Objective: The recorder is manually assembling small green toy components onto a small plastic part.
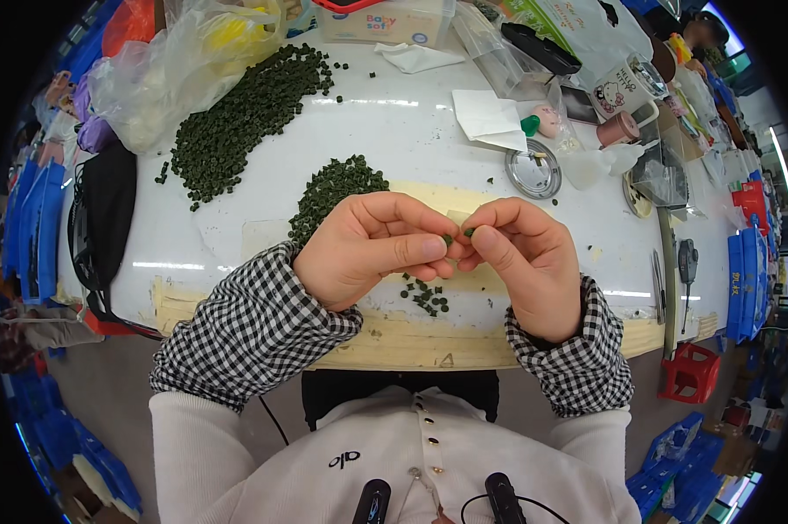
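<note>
My left hand (381, 240) pinches a small dark green piece (447, 239) between thumb and fingers. Close beside it, my right hand (520, 249) pinches another small green piece (470, 232). The fingertips of both hands nearly meet above the table's near edge. Below them lies a small scatter of green pieces (430, 301). Partly hidden behind my left hand is a heap of green pieces (337, 185). A larger heap of dark green pieces (245, 122) spreads farther back on the left. The pieces are too small for me to tell their exact kind.
Clear plastic bags (167, 83) and a black bag (106, 218) lie left. A lidded plastic box (385, 24) stands at the back. On the right are white paper (490, 118), a round metal dish (533, 172), a pink thread spool (618, 129), a mug (625, 87) and tweezers (659, 284).
</note>
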The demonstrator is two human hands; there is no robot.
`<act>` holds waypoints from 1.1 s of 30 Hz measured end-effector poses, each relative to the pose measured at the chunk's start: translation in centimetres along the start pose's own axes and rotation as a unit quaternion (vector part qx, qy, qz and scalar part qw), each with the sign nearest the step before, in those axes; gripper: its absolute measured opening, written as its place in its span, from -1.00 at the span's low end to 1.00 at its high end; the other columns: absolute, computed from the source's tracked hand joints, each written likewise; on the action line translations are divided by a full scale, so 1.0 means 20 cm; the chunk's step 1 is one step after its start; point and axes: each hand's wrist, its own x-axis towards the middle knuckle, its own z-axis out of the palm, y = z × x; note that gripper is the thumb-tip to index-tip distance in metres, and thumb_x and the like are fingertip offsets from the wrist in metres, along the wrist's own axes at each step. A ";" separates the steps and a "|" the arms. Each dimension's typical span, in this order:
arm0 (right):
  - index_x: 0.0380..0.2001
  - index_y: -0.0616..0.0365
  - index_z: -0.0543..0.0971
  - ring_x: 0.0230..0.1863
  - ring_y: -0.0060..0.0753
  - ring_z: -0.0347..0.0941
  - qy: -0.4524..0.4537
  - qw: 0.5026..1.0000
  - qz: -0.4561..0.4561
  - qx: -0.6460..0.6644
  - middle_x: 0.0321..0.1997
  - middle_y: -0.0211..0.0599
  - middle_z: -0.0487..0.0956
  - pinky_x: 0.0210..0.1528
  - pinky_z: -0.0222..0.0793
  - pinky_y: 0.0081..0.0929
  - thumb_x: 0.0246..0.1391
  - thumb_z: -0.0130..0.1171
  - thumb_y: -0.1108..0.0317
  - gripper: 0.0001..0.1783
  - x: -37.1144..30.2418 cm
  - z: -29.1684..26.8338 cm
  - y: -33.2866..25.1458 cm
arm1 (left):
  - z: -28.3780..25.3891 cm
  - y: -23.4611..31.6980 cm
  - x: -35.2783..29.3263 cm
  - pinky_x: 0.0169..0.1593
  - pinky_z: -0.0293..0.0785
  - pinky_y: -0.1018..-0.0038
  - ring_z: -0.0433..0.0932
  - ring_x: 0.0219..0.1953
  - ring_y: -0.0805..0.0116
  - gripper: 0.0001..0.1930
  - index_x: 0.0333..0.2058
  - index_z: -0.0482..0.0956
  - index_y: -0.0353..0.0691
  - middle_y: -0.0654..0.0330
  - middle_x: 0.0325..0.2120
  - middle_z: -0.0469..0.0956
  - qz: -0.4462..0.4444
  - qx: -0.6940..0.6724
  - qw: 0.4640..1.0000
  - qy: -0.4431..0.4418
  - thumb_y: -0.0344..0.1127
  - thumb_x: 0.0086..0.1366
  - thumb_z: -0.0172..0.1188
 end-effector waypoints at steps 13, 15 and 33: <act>-0.25 0.34 0.49 -0.25 -0.50 0.55 0.037 0.980 -0.111 -0.161 -0.26 -0.25 0.53 -0.17 0.48 -0.60 0.12 0.12 0.56 -0.88 -0.02 0.04 0.03 | -0.01 -0.02 0.00 -0.29 0.60 0.58 0.64 -0.35 0.36 -0.91 -0.26 0.54 -0.31 0.00 -0.34 0.62 0.011 0.023 1.000 0.013 -0.51 0.25 0.16; -0.28 0.35 0.51 -0.27 -0.46 0.57 0.046 0.963 -0.151 -0.217 -0.27 -0.22 0.52 -0.19 0.50 -0.59 0.09 0.14 0.58 -0.89 -0.01 0.04 0.03 | -0.01 -0.02 0.00 -0.29 0.60 0.58 0.64 -0.35 0.37 -0.91 -0.26 0.54 -0.32 -0.01 -0.35 0.62 0.013 0.023 0.999 0.019 -0.51 0.25 0.16; -0.26 0.32 0.56 -0.27 -0.38 0.54 0.041 0.921 -0.225 -0.316 -0.27 -0.15 0.57 -0.21 0.49 -0.56 0.05 0.16 0.61 -0.85 -0.01 0.04 0.02 | -0.01 -0.01 0.00 -0.28 0.59 0.60 0.64 -0.36 0.40 -0.93 -0.26 0.52 -0.32 0.02 -0.33 0.62 -0.005 -0.017 0.999 0.033 -0.50 0.28 0.12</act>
